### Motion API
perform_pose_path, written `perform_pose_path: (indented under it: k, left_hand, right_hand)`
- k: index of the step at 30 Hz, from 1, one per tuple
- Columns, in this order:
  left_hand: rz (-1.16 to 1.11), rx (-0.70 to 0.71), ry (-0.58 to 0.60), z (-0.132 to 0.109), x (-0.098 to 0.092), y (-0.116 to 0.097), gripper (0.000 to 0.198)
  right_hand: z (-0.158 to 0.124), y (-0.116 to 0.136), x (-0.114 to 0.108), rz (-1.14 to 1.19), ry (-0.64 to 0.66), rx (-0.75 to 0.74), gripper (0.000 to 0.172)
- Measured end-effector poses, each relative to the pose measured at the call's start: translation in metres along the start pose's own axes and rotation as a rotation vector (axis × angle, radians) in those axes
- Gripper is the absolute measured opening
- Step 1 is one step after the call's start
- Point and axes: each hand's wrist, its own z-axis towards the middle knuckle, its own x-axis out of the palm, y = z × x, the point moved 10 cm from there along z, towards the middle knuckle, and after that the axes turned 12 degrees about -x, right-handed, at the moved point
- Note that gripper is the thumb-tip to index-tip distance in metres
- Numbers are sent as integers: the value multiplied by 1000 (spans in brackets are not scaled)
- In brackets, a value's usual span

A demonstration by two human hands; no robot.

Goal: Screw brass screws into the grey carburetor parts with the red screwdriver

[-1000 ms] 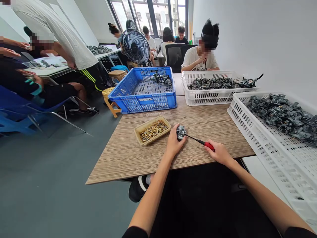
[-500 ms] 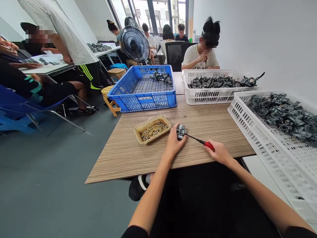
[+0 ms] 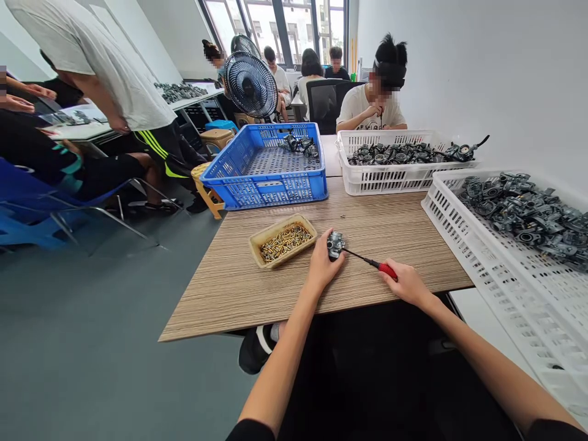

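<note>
My left hand (image 3: 323, 264) is closed round a small grey metal part (image 3: 335, 244) and holds it down on the wooden table (image 3: 257, 288). My right hand (image 3: 407, 284) grips the red handle of a screwdriver (image 3: 373, 264). Its thin black shaft slants up and left, and its tip meets the metal part. A tan tray of brass screws (image 3: 283, 240) lies just left of my left hand.
A blue crate (image 3: 266, 165) with a few metal parts stands at the table's far side. Two white crates (image 3: 395, 162) (image 3: 514, 245) full of the same parts stand at the back and right. A person sits opposite. A fan (image 3: 250, 76) and several people are at the left.
My hands, the part and the screwdriver have stayed in place. The standing person at the left has shifted, and my view has wobbled slightly.
</note>
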Motion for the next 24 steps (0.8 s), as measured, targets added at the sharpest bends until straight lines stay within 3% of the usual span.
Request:
perform_pose_path:
  k: [24]
  left_hand:
    - [-4,-12,-1,0,0,1,71]
  right_hand:
    - [0,1,-1,4,-8,-12,23]
